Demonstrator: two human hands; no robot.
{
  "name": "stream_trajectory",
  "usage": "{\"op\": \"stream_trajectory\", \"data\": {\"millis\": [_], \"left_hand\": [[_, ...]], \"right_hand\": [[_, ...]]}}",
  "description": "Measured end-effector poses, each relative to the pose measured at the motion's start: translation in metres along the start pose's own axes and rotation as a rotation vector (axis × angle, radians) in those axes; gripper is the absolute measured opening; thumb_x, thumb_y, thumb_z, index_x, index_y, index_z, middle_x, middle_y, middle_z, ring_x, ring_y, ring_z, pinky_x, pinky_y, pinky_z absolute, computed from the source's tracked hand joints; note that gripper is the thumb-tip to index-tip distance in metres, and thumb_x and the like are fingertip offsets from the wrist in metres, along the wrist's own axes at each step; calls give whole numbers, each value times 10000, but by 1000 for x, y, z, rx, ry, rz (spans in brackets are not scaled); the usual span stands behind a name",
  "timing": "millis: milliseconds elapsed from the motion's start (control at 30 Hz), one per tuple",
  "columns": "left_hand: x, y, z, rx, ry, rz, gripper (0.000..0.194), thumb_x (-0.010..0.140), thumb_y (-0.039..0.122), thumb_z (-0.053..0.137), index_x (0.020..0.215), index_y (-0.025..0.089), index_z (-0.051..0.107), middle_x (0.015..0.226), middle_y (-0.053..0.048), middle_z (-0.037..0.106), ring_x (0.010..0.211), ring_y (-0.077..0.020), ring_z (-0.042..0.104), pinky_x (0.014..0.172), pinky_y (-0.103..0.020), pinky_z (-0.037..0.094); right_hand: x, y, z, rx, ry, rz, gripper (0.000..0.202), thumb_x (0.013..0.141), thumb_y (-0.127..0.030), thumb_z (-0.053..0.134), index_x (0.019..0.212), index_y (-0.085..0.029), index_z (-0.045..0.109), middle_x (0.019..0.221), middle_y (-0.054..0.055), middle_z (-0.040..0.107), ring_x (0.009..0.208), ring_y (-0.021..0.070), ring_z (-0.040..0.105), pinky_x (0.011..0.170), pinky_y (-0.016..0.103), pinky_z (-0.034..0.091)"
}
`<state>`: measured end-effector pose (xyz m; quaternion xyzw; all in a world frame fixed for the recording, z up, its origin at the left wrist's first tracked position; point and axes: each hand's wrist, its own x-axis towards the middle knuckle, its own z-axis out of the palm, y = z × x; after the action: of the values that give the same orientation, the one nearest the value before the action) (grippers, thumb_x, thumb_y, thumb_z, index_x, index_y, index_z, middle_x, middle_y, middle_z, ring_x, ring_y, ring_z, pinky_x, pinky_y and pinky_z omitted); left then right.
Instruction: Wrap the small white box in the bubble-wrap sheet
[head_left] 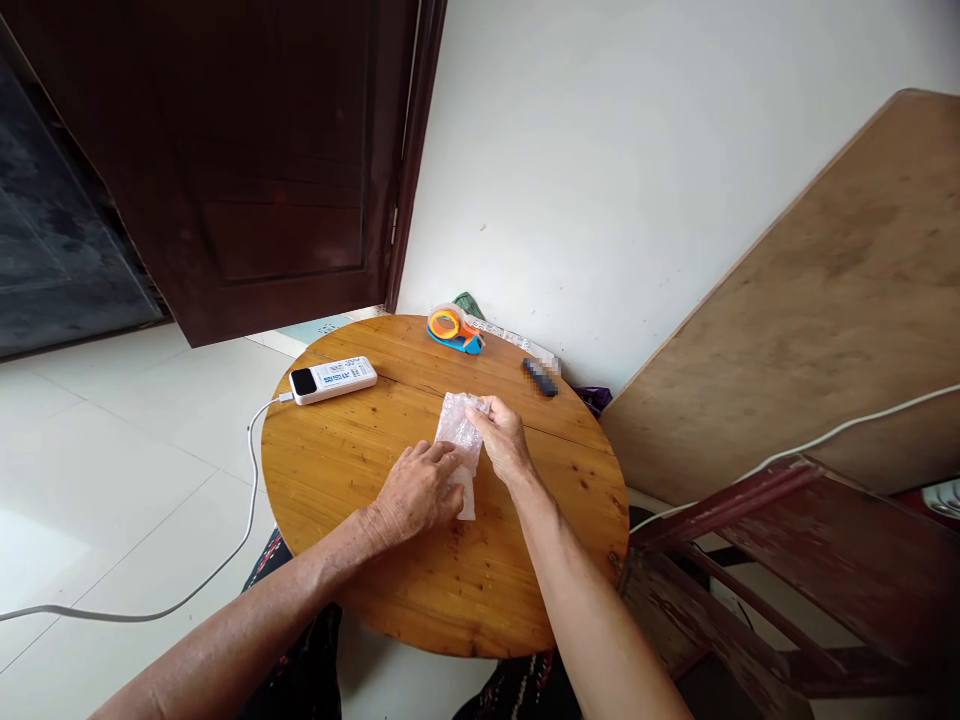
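Note:
A piece of clear bubble wrap [459, 422], folded into a narrow packet, is between my hands over the middle of the round wooden table. My right hand [501, 437] pinches its upper right edge, with the thumb on top. Curled across its lower left part are the fingers of my left hand [418, 487], and the thumb lies near the bottom end. The left fingertips partly cover the wrap. Whether anything is inside it, I cannot tell.
On the table [330, 500], a white device with a dark screen [334, 380] has a cable [251, 470] trailing left. A tape dispenser [454, 330] and a dark object, partly pixelated [540, 377], lie toward the wall. A wooden chair [750, 570] stands at right.

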<state>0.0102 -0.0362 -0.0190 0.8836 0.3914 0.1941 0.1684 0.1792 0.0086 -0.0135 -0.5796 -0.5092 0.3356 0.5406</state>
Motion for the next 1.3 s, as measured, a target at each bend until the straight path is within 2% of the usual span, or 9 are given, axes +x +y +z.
{"op": "stream_trajectory", "data": {"millis": [167, 400, 600, 867, 933, 1000, 1067, 1133, 1300], "left_hand": [[-7, 0, 7, -37, 123, -112, 401, 824, 267, 611, 1223, 229, 601, 1338, -108, 542, 1142, -294, 567, 992, -442, 475], [-7, 3, 12, -197, 230, -360, 854, 738, 302, 690, 1472, 179, 270, 1324, -150, 522, 1224, -317, 516, 1047, -460, 419], [-3, -4, 9, -351, 90, -265, 710, 787, 258, 637, 1431, 172, 353, 1274, -123, 595, 1187, -277, 549, 1037, -422, 433], [-11, -10, 1, -503, 40, -168, 212, 808, 205, 610, 1018, 179, 600, 1014, -49, 643, 918, -180, 630, 857, -307, 526], [-16, -19, -6, -551, -51, -51, 295, 819, 209, 607, 1111, 172, 597, 1142, -88, 637, 973, -193, 643, 883, -322, 531], [-22, -28, -10, -520, -126, 74, 574, 738, 194, 690, 1290, 188, 532, 1429, -144, 487, 1169, -253, 595, 964, -366, 514], [-26, -33, -7, -445, -114, 131, 681, 710, 195, 722, 1352, 193, 495, 1546, -171, 352, 1326, -307, 489, 1049, -418, 466], [-26, -34, 0, -398, -30, 144, 585, 754, 210, 693, 1316, 186, 529, 1525, -173, 390, 1344, -307, 473, 1084, -432, 435], [-16, -27, 12, -492, 102, 60, 380, 750, 238, 681, 1120, 169, 634, 1071, -78, 660, 916, -208, 651, 809, -306, 528]], "right_hand": [[-5, -8, -5, -28, -21, -55, 235, 702, -409, 634, 807, -202, 599, 633, -46, 534, 576, 119, 429, 548, 240, 353], [-33, -35, -15, -164, -111, -170, 219, 771, -423, 626, 799, -209, 586, 682, -31, 547, 603, 127, 445, 569, 240, 361], [-94, -41, -17, -303, -138, -231, 139, 875, -364, 566, 854, -230, 595, 838, 15, 688, 757, 179, 606, 715, 264, 460], [-140, -17, -5, -328, -111, -273, 110, 957, -316, 494, 901, -253, 565, 1005, 40, 718, 886, 189, 658, 795, 275, 493], [-140, -14, -6, -353, -122, -277, 107, 961, -301, 489, 901, -253, 564, 964, 36, 722, 862, 185, 665, 786, 274, 498], [-139, -11, -6, -365, -125, -311, 95, 960, -275, 486, 915, -253, 567, 1003, 41, 726, 923, 189, 676, 827, 278, 502], [-139, -8, -4, -365, -107, -367, 87, 955, -254, 489, 939, -248, 574, 1095, 53, 721, 1041, 198, 668, 892, 286, 496], [-140, -7, -3, -367, -85, -407, 90, 953, -248, 493, 954, -242, 583, 1113, 56, 721, 1074, 201, 664, 905, 286, 497], [-137, -16, -4, -349, -72, -360, 105, 955, -278, 501, 951, -232, 596, 1035, 51, 737, 933, 185, 682, 813, 269, 510]]}}
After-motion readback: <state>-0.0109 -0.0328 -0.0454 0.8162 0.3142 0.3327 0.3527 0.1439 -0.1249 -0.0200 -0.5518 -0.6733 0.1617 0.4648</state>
